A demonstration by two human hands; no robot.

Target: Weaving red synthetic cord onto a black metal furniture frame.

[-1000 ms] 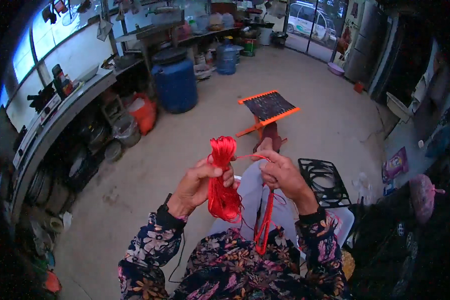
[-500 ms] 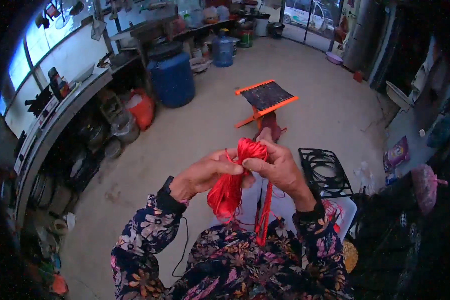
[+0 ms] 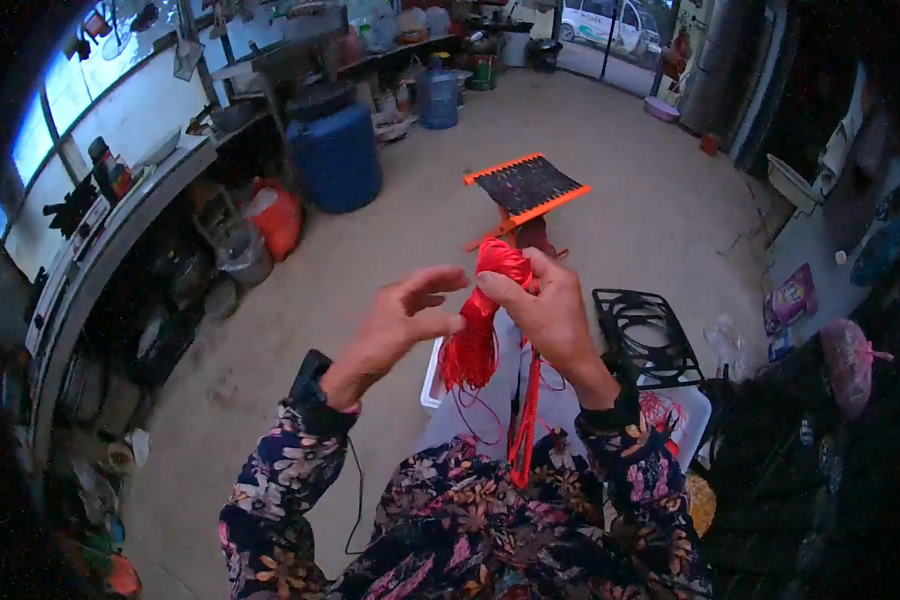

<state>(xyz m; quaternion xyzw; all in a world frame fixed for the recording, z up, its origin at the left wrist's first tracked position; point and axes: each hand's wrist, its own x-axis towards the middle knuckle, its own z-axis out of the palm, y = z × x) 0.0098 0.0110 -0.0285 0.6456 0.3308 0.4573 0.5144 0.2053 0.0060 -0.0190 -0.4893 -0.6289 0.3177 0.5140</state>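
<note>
Evidently holds the red cord bundle by its bunched top in the right hand, with thumb and fingers closed on it, probably to stop the loops from spreading. Hangs it above the lap, with thin loose strands dangling below. Poises the left hand just beside it, with fingers open and slightly curled, perhaps to leave the strands free; cannot tell about contact at the thumb. Drapes a narrow red length between the knees, likely for clearance. Shows a black rack overlapping the far edge of a white plastic piece.
</note>
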